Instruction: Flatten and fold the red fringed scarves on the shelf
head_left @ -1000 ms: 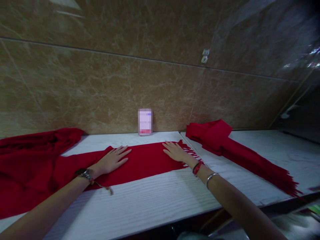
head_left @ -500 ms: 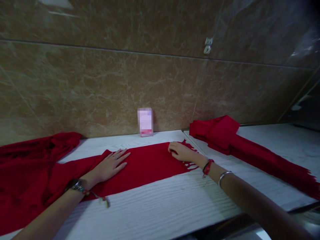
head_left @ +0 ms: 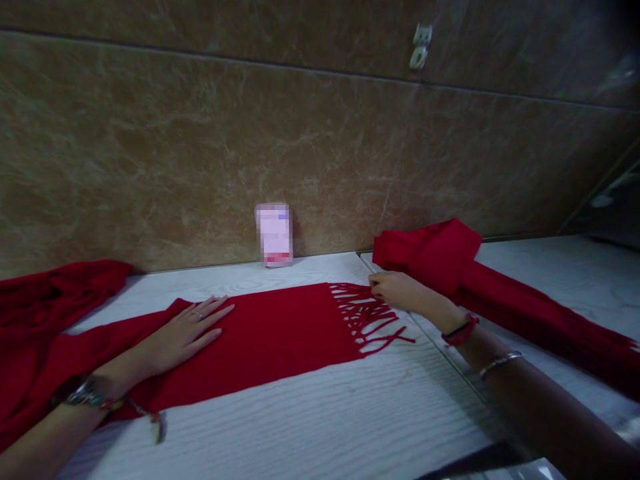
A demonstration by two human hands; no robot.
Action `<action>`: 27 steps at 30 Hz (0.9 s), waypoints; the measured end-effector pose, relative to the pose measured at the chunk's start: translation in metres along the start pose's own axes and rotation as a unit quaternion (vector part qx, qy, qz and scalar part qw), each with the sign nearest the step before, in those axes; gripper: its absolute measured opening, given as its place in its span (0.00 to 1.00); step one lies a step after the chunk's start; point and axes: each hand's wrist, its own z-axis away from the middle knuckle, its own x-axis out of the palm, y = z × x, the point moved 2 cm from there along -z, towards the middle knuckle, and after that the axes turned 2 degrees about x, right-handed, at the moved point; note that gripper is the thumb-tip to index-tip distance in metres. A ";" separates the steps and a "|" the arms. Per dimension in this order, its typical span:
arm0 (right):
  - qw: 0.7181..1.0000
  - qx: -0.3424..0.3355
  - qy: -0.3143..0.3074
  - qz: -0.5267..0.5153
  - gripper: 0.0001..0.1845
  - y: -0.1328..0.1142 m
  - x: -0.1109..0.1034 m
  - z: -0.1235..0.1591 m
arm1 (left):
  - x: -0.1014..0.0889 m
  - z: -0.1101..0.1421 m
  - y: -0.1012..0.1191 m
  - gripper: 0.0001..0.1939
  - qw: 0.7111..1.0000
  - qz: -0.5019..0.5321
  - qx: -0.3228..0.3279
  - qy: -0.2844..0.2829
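Observation:
A red scarf [head_left: 285, 327] lies stretched across the white wood-grain tabletop [head_left: 310, 420], its left part bunched and its right end edged with fringe [head_left: 357, 313]. Flat on the scarf rests my left hand [head_left: 185, 333], fingers extended and spread a little. My right hand [head_left: 403, 292] is closed at the upper corner of the fringe, fingertips pinched on its strands. Beyond that hand, to the right, lies a second red scarf [head_left: 425, 250], folded over itself with a long tail running to the lower right.
A small pale pink blurred card or phone [head_left: 275, 233] leans on the brown marble-look wall [head_left: 200, 147]. More bunched red cloth [head_left: 65, 287] lies at the left. White hooks [head_left: 420, 47] are fixed to the wall. A seam crosses the tabletop on the right.
My right hand has moved right, from the scarf's end onto the fringe, which now shows spread out. My left hand stays flat on the scarf. The camera view has shifted somewhat.

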 end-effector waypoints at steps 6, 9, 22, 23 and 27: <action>0.981 -0.054 0.116 -0.147 0.17 -0.040 -0.018 -0.014 | 0.001 0.000 -0.002 0.24 1.000 -0.006 -0.010 -0.012; 0.980 -0.105 0.035 -0.166 0.15 -0.056 -0.012 -0.019 | -0.001 -0.001 0.000 0.25 1.000 -0.007 -0.014 -0.019; 0.976 -0.099 0.066 -0.182 0.16 -0.059 -0.026 -0.010 | 0.002 -0.001 -0.003 0.26 1.000 0.000 -0.022 -0.018; 0.973 -0.132 0.036 -0.187 0.15 -0.070 -0.026 -0.013 | 0.002 -0.001 -0.003 0.27 0.999 -0.001 -0.025 -0.021; 0.981 -0.103 -0.086 -0.138 0.12 -0.057 -0.023 -0.006 | 0.001 -0.002 -0.001 0.28 0.999 0.002 -0.034 -0.034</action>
